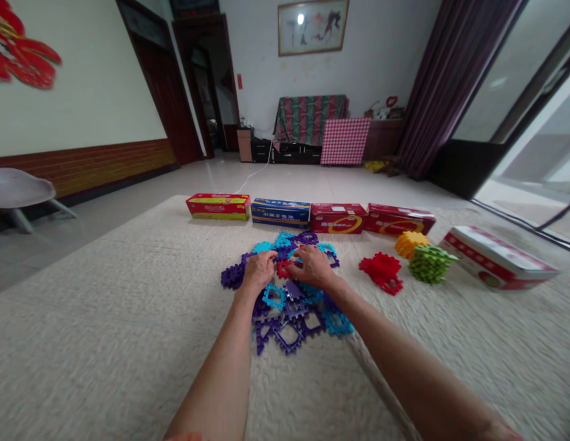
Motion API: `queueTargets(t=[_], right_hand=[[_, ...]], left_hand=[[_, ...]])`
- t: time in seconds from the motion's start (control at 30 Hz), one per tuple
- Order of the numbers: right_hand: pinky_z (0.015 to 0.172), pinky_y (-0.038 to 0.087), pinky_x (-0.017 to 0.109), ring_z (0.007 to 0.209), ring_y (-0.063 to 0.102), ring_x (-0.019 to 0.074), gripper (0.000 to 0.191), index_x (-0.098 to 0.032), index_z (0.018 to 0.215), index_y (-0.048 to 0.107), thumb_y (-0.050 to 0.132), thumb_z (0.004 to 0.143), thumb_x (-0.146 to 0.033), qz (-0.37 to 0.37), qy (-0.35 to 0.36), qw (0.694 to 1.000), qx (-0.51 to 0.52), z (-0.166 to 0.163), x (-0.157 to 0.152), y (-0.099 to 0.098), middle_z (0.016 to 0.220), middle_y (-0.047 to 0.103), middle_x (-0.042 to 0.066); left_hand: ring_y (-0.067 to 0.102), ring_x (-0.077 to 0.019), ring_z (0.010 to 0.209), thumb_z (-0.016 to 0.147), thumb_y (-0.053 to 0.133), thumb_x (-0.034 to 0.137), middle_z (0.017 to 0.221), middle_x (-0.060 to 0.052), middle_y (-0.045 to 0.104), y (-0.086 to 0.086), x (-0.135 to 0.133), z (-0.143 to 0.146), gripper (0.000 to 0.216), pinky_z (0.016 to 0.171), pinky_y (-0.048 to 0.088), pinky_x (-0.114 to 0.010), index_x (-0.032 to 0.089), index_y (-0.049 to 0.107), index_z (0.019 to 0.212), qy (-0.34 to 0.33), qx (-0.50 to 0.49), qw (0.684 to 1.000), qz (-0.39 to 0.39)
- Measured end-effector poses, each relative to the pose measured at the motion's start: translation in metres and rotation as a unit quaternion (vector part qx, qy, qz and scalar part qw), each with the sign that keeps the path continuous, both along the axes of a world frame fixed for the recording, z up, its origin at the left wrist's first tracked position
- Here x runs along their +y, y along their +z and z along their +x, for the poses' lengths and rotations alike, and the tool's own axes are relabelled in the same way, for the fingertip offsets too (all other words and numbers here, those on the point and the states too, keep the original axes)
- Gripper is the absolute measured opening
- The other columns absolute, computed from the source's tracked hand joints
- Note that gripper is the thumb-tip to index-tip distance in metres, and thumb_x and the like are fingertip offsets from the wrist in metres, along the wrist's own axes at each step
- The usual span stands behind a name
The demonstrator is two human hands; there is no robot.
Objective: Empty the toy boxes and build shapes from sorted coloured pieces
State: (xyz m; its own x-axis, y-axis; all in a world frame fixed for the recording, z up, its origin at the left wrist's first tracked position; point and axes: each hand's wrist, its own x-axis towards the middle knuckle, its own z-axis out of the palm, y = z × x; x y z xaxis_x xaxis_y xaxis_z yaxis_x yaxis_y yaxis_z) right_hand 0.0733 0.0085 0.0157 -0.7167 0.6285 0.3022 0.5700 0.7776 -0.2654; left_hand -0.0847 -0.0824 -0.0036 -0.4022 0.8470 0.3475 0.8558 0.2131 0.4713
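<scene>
A loose pile of toothed plastic building pieces lies on the pale textured cover, with purple pieces (288, 335) and light blue pieces (274, 297) mixed together. Over the left part of the pile is my left hand (260, 269), its fingers curled together; what they hold, if anything, is hidden. Across from it my right hand (314, 267) reaches into the pile with thumb and fingers apart. Between the two hands sits a red toothed piece (284, 268), close to my right thumb. Some pieces are covered by my hands.
Red pieces (380, 269), a yellow stack (410, 244) and a green stack (431, 264) are grouped at the right. Behind the pile stand a red-and-green box (219, 207), a blue box (281, 213) and two red boxes (339, 219). A white-and-red box (499, 257) lies far right.
</scene>
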Motion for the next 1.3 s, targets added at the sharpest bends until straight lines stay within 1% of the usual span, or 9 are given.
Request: queueTargets(t=[0.1, 0.23, 0.37, 0.47, 0.63, 0.83, 1.03, 1.13, 1.3], right_hand=[[0.094, 0.041, 0.044, 0.112, 0.054, 0.0307, 0.041, -0.021, 0.105, 0.071, 0.067, 0.079, -0.051, 0.009, 0.0, 0.998, -0.067, -0.008, -0.003, 0.006, 0.12, 0.062, 0.013], [0.089, 0.041, 0.042, 0.107, 0.055, 0.0301, 0.035, -0.022, 0.092, 0.072, 0.071, 0.075, -0.053, -0.02, 0.01, 0.996, -0.089, -0.01, 0.001, 0.011, 0.113, 0.064, 0.011], [0.085, 0.042, 0.039, 0.096, 0.059, 0.0272, 0.032, -0.022, 0.088, 0.07, 0.077, 0.068, -0.046, -0.067, 0.003, 0.996, -0.065, -0.012, 0.007, 0.01, 0.101, 0.068, 0.009], [0.084, 0.041, 0.038, 0.091, 0.061, 0.0251, 0.027, -0.022, 0.088, 0.069, 0.076, 0.07, -0.04, -0.08, 0.008, 0.996, -0.051, -0.012, 0.006, 0.008, 0.096, 0.07, 0.007], [0.088, 0.038, 0.041, 0.1, 0.06, 0.0284, 0.022, -0.022, 0.095, 0.068, 0.068, 0.079, -0.037, -0.081, 0.034, 0.994, -0.058, -0.012, -0.001, 0.011, 0.101, 0.07, 0.008], [0.085, 0.04, 0.038, 0.093, 0.062, 0.0256, 0.023, -0.02, 0.095, 0.067, 0.071, 0.074, -0.028, -0.113, 0.02, 0.992, -0.057, -0.015, -0.003, 0.018, 0.096, 0.071, 0.007], [0.074, 0.042, 0.026, 0.085, 0.062, 0.0173, 0.024, -0.02, 0.101, 0.066, 0.061, 0.077, -0.015, -0.118, 0.036, 0.992, -0.005, -0.01, -0.007, 0.017, 0.096, 0.071, 0.004], [0.069, 0.042, 0.024, 0.079, 0.061, 0.015, 0.022, -0.019, 0.095, 0.067, 0.057, 0.077, -0.01, -0.117, 0.049, 0.99, 0.056, -0.003, -0.006, 0.018, 0.09, 0.071, 0.003], [0.067, 0.044, 0.025, 0.073, 0.06, 0.014, 0.026, -0.018, 0.104, 0.065, 0.059, 0.079, -0.017, -0.129, 0.038, 0.97, 0.202, 0.043, -0.003, 0.026, 0.086, 0.071, 0.002]], left_hand=[[0.067, -0.0209, 0.107, 0.088, 0.045, 0.011, 0.115, -0.008, 0.073, -0.001, 0.001, -0.001, 0.037, 0.102, 0.049, -0.034, 0.017, 0.071, 0.114, -0.004, 0.002, 1.0, 0.001], [0.067, -0.0203, 0.108, 0.088, 0.045, 0.011, 0.115, -0.007, 0.073, -0.001, 0.002, -0.001, 0.038, 0.102, 0.049, -0.033, 0.018, 0.071, 0.114, -0.001, 0.006, 1.0, -0.006], [0.067, -0.0204, 0.106, 0.088, 0.046, 0.013, 0.114, -0.006, 0.073, -0.001, 0.002, 0.001, 0.037, 0.101, 0.049, -0.033, 0.019, 0.071, 0.113, 0.007, 0.012, 1.0, -0.004], [0.068, -0.0201, 0.105, 0.087, 0.046, 0.013, 0.114, -0.005, 0.073, -0.001, 0.002, 0.001, 0.037, 0.101, 0.05, -0.033, 0.021, 0.072, 0.112, 0.008, 0.015, 1.0, 0.002], [0.068, -0.0217, 0.106, 0.086, 0.045, 0.01, 0.114, -0.008, 0.073, -0.002, 0.004, 0.0, 0.038, 0.102, 0.05, -0.035, 0.018, 0.072, 0.112, 0.012, 0.013, 1.0, 0.0], [0.068, -0.0222, 0.105, 0.086, 0.044, 0.011, 0.112, -0.007, 0.074, -0.003, 0.004, -0.001, 0.039, 0.1, 0.051, -0.035, 0.019, 0.072, 0.112, 0.017, 0.018, 1.0, 0.003], [0.068, -0.0227, 0.105, 0.088, 0.045, 0.015, 0.113, -0.006, 0.073, -0.004, 0.004, -0.001, 0.036, 0.099, 0.051, -0.035, 0.02, 0.073, 0.111, 0.013, 0.035, 0.999, 0.003], [0.068, -0.0222, 0.104, 0.088, 0.046, 0.017, 0.112, -0.006, 0.074, -0.005, 0.005, -0.002, 0.034, 0.099, 0.05, -0.034, 0.021, 0.073, 0.11, 0.011, 0.041, 0.999, 0.002], [0.069, -0.0211, 0.102, 0.086, 0.047, 0.018, 0.109, -0.003, 0.075, -0.01, 0.007, -0.005, 0.034, 0.098, 0.051, -0.034, 0.024, 0.074, 0.105, 0.021, 0.049, 0.999, 0.007]])
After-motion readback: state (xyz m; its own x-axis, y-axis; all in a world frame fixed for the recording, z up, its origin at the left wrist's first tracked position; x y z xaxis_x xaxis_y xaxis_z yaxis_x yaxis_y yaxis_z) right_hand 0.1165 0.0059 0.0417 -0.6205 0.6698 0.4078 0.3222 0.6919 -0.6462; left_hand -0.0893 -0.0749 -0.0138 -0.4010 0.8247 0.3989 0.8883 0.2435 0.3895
